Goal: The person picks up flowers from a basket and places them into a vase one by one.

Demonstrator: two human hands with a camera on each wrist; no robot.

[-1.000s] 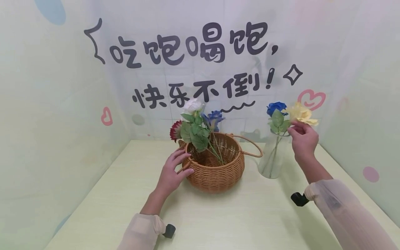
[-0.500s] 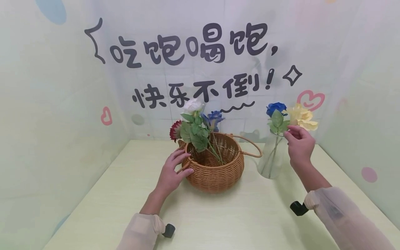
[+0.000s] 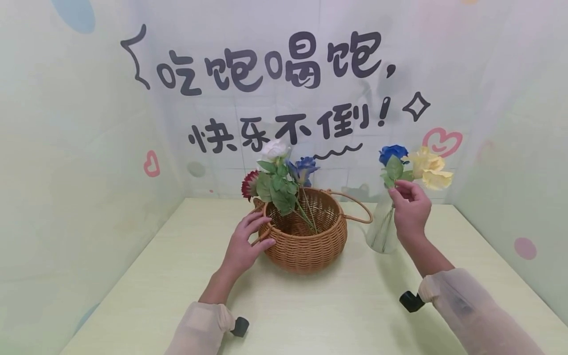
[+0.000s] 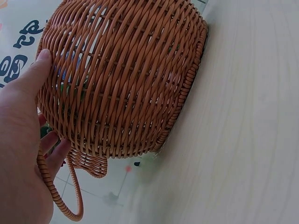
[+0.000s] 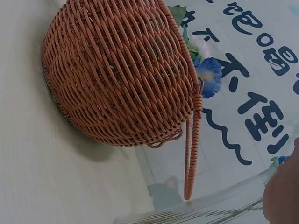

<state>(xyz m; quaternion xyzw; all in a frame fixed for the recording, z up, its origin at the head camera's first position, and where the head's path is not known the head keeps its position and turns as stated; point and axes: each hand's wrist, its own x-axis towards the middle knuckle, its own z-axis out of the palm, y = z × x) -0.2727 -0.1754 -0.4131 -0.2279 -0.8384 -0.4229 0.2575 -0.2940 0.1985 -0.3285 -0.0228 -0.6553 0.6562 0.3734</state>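
Soft, even light is filling the scene; the wicker basket point(image 3: 306, 236) is casting only a faint shadow. Wrist views are blurring close up, and the head view is bending at its edges.

You've got 1 basket point(image 3: 306, 241) w/ 3 flowers in it: 1 white point(image 3: 274, 149), 1 red point(image 3: 250, 185), 1 blue point(image 3: 304, 168). 1 glass vase point(image 3: 382, 231) w/ 2 flowers at it: 1 blue point(image 3: 392, 152), 1 yellow point(image 3: 429, 167). That's 5 flowers total, 2 hands point(image 3: 243, 245) point(image 3: 410, 209), 1 table point(image 3: 310, 305).
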